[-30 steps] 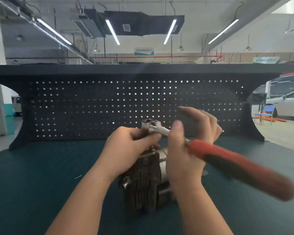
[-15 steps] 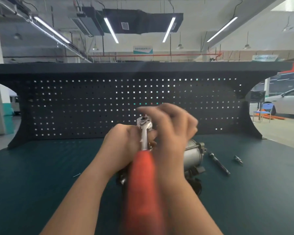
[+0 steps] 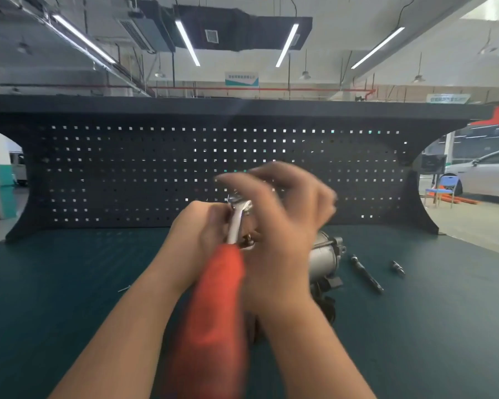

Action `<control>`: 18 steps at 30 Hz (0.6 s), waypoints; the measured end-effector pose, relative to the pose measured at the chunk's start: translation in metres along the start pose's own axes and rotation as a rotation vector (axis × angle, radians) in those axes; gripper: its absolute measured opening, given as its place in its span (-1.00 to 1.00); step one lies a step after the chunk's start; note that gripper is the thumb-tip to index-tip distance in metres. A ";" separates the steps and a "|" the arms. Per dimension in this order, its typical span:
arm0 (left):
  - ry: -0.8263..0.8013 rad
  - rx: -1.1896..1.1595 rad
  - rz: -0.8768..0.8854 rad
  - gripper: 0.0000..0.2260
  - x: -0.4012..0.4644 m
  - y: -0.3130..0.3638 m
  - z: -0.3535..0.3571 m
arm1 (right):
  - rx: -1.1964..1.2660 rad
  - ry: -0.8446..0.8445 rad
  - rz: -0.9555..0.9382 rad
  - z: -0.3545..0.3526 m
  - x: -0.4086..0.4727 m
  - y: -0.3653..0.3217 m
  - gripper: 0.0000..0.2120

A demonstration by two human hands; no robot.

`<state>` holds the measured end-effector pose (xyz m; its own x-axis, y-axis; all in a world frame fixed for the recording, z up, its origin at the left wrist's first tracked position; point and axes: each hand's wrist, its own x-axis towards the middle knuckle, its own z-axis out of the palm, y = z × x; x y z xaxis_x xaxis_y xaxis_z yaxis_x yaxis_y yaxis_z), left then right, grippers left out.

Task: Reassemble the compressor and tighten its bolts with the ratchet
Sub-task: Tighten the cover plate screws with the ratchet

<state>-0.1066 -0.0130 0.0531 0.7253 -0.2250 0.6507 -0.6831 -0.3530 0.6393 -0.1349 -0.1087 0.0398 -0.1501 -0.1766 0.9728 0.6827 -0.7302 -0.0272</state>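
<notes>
Evenly lit from overhead strip lights, slightly blown out. Daylight entering at far right, washing out the white car. Backlit pegboard, holes glowing as bright dots. Soft, faint shadows on the matte worktop; no glare there. Heavy motion blur on right hand and red ratchet handle; left hand somewhat smeared. Wide-angle bowing of the pegboard top and sides. Background fairly sharp.
</notes>
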 end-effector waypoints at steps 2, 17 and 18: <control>-0.004 -0.081 -0.052 -0.90 0.001 -0.001 0.000 | 0.037 0.148 0.293 -0.012 0.008 0.023 -0.77; -0.009 0.041 -0.058 -0.89 0.001 -0.009 -0.003 | 0.032 -0.006 0.109 0.003 -0.007 0.010 -0.57; -0.022 -0.002 -0.053 -0.92 0.001 -0.006 -0.003 | 0.032 0.011 0.224 -0.004 -0.001 0.025 -0.51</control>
<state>-0.1020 -0.0086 0.0506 0.7622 -0.2256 0.6068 -0.6437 -0.3633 0.6735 -0.1210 -0.1296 0.0375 -0.0003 -0.3391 0.9407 0.7219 -0.6510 -0.2344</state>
